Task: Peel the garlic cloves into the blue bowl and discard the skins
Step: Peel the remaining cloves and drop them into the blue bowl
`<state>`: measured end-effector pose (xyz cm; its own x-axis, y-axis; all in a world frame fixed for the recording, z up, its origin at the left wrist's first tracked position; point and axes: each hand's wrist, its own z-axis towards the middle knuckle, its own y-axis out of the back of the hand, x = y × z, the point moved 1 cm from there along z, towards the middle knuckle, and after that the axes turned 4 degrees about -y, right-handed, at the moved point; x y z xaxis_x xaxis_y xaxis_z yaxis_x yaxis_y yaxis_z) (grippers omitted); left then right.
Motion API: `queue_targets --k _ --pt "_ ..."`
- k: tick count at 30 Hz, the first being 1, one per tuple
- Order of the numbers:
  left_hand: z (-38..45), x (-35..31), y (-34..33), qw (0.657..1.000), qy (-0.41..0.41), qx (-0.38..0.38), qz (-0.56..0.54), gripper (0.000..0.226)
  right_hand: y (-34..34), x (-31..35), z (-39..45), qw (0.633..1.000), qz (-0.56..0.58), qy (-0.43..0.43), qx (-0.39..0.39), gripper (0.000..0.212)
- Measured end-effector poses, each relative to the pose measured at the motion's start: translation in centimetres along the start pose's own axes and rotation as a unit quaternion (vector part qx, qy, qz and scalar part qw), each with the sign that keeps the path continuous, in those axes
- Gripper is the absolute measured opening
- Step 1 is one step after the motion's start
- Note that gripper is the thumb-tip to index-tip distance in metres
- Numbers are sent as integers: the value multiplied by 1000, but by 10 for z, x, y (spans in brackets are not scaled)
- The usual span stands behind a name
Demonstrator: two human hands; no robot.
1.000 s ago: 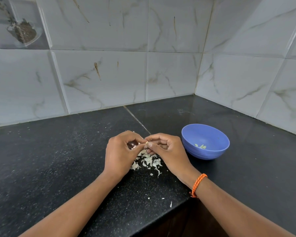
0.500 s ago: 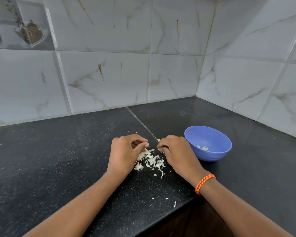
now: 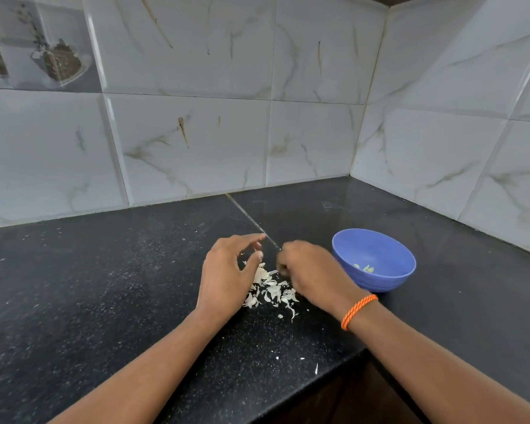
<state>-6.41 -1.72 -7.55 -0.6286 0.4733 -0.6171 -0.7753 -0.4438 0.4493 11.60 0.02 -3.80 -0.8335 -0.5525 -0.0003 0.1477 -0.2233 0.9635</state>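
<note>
Since a moment ago my left hand (image 3: 227, 275) has loosened, fingers spread and holding nothing, just left of the garlic skins (image 3: 271, 290). My right hand (image 3: 308, 270) is blurred, curled; I cannot tell its grip. Right of the skins sits the blue bowl (image 3: 377, 255), peeled cloves (image 3: 364, 267) inside.

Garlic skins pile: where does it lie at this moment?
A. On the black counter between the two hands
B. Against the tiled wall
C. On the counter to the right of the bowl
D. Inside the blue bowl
A: the garlic skins lie on the black counter between the left hand and right hand, left of the blue bowl.
</note>
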Motion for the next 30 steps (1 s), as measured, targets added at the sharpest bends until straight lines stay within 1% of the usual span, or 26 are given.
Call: queue_targets --k 2,5,6,8,9,10,12,14,15,17,18,21,25,27,30 --pt "0 1 0 1000 5 5 11 32 18 -12 13 999 7 -20 -32 21" --pt "0 2 0 1000 7 5 27 25 25 -24 18 988 52 -56 -136 17" --pt "0 3 0 999 6 7 35 22 17 -20 14 988 59 -58 -130 19" --pt "0 6 -2 999 5 16 48 19 -9 -10 4 997 60 -40 -32 23" --pt "0 7 -3 998 0 24 51 19 -15 -10 1 996 75 -40 -12 23" --pt "1 8 -5 998 -11 31 53 21 -14 -15 0 992 110 -52 -23 22" --pt "0 8 -6 998 -23 48 44 17 -4 -21 1 974 196 -68 -95 19" --pt "-1 4 -5 997 -34 61 22 14 3 -22 -5 950 264 -85 -147 16" --pt "-3 2 -6 997 -37 66 16 18 3 -21 -9 938 294 -94 -156 16" --pt "-4 -1 -7 996 -39 68 29 24 -2 -15 -16 927 330 -101 -148 17" --pt "-4 -2 -7 996 -41 64 39 25 -6 -14 -19 923 342 -104 -145 20" --pt "-5 -4 -7 996 -47 52 63 25 -16 -17 -23 915 357 -114 -151 38" --pt "-7 -7 -7 996 -43 51 65 16 -22 -13 -24 926 332 -96 -155 63" --pt "-7 -6 -7 997 -35 46 55 10 -26 -12 -24 921 341 -85 -170 65" --pt "-6 -6 -6 998 -28 43 35 6 -29 -11 -25 907 357 -87 -203 58"
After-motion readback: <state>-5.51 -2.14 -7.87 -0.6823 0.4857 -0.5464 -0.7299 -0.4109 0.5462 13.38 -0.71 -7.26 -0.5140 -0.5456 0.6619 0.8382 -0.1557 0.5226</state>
